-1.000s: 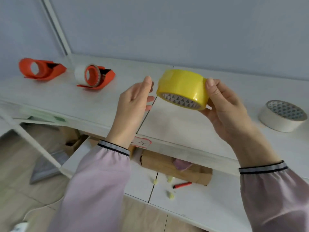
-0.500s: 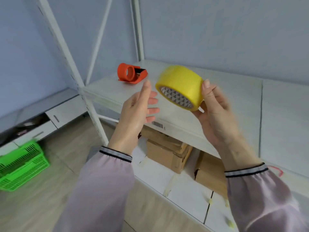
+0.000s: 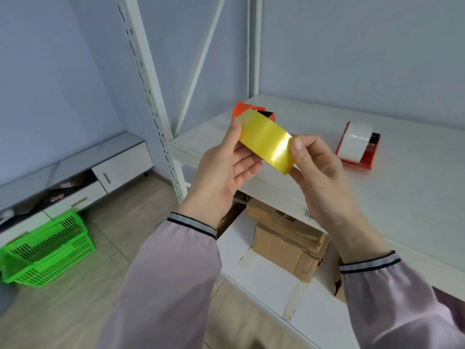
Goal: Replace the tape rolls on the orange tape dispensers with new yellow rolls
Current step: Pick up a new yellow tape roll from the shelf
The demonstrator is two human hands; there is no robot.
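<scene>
I hold a yellow tape roll [image 3: 266,143] edge-on in front of the shelf, between both hands. My left hand [image 3: 226,167] cups its left end with the thumb on the rim, and my right hand [image 3: 319,170] pinches its right end. Behind the roll, an orange tape dispenser [image 3: 245,110] sits at the shelf's back left corner, mostly hidden. A second orange dispenser [image 3: 362,157] carrying a white tape roll [image 3: 356,141] stands farther right on the shelf.
The white shelf [image 3: 402,197] has upright metal posts [image 3: 153,102] at its left end. Cardboard boxes [image 3: 286,243] lie on the lower shelf board. A green basket [image 3: 47,250] sits on the wooden floor to the left, near a low cabinet [image 3: 118,165].
The view has swung left along the shelf. The yellow roll turned from showing its core to edge-on, and my left hand, which was open beside it, now touches it.
</scene>
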